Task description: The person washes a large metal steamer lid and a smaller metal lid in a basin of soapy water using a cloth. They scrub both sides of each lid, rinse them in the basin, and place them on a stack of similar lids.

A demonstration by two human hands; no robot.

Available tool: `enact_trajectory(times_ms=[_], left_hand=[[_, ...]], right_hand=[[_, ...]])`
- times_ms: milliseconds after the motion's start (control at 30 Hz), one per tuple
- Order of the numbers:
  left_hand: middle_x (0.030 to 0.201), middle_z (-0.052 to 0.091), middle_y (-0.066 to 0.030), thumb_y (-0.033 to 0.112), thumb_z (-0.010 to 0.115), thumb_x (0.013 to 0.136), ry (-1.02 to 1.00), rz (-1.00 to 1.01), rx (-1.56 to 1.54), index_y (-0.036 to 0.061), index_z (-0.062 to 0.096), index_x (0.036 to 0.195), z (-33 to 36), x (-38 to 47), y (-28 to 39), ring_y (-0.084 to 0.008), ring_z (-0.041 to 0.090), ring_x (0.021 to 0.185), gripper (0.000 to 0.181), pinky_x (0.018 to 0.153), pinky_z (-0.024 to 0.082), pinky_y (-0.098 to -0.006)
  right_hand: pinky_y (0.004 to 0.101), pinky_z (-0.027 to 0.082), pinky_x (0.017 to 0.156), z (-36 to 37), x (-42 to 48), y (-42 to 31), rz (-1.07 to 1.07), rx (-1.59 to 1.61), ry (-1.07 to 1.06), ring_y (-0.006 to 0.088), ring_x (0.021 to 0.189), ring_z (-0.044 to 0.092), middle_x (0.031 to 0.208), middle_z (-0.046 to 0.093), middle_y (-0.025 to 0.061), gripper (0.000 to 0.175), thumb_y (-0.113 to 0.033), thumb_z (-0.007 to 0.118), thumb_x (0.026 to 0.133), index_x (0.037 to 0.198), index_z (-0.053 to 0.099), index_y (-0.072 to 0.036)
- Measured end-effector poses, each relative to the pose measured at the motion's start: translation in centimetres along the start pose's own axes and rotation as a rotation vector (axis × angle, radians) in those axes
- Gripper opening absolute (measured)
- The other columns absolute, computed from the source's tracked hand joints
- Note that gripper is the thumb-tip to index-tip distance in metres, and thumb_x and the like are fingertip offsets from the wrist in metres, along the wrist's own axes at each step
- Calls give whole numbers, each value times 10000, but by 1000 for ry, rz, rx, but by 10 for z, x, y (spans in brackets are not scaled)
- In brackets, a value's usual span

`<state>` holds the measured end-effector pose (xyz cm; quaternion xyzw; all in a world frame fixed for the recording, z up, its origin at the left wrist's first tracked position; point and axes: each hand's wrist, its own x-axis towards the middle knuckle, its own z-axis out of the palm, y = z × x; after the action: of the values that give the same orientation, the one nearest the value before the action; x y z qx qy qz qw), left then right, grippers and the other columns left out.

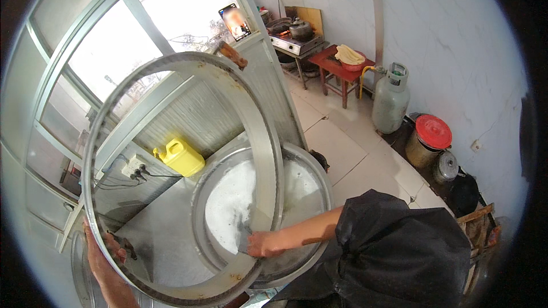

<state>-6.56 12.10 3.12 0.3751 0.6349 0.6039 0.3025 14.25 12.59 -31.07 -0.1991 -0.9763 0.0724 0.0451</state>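
Note:
A large round metal hoop (259, 137), probably a steamer ring, is held up tilted before me, with brown stains on its inner wall. A wooden handle (232, 55) sticks out at its upper edge. My left hand (100, 252) grips the hoop's left rim, fingers curled to the inside. At the hoop's lower right, my right hand (265, 244) holds a grey cloth or scouring pad (244, 238) against the metal. Behind the hoop is a wide metal basin (327, 199) of foamy, whitish water (227, 201).
A yellow plastic jug (182, 158) stands behind a metal worktop (171, 244), near a power strip (133, 167) with plugs. A phone (234, 22) leans at the window. Beyond are a lit gas stove (295, 45), red stool (332, 66), gas cylinder (390, 102) and red-lidded pot (432, 132).

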Motion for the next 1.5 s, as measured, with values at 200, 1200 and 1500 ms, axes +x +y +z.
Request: enact_trajectory(times_ms=[200, 1200, 1500], left_hand=[[533, 418, 36, 553, 565, 812, -28, 42, 52, 121, 552, 822, -2, -3, -5, -49, 373, 389, 432, 330, 295, -188], [1345, 372, -104, 522, 446, 863, -291, -248, -557, 88, 301, 1341, -95, -171, -315, -311, 386, 1217, 662, 943, 364, -518], [1050, 529, -63, 136, 654, 764, -221, -16, -400, 19, 442, 1221, -85, -171, -281, -185, 510, 974, 517, 835, 431, -341]], right_hand=[[433, 403, 787, 14, 2, -29, -3, 85, 60, 285, 961, 499, 942, 565, 85, 181, -172, 550, 740, 884, 548, -62], [414, 361, 837, 23, -1, -47, 144, 444, 115, 317, 897, 504, 898, 559, 158, 237, -81, 525, 685, 910, 542, -10], [390, 429, 799, 7, 0, -32, 434, 881, -156, 272, 948, 532, 1012, 566, 145, 386, -128, 614, 701, 1059, 511, -28]])
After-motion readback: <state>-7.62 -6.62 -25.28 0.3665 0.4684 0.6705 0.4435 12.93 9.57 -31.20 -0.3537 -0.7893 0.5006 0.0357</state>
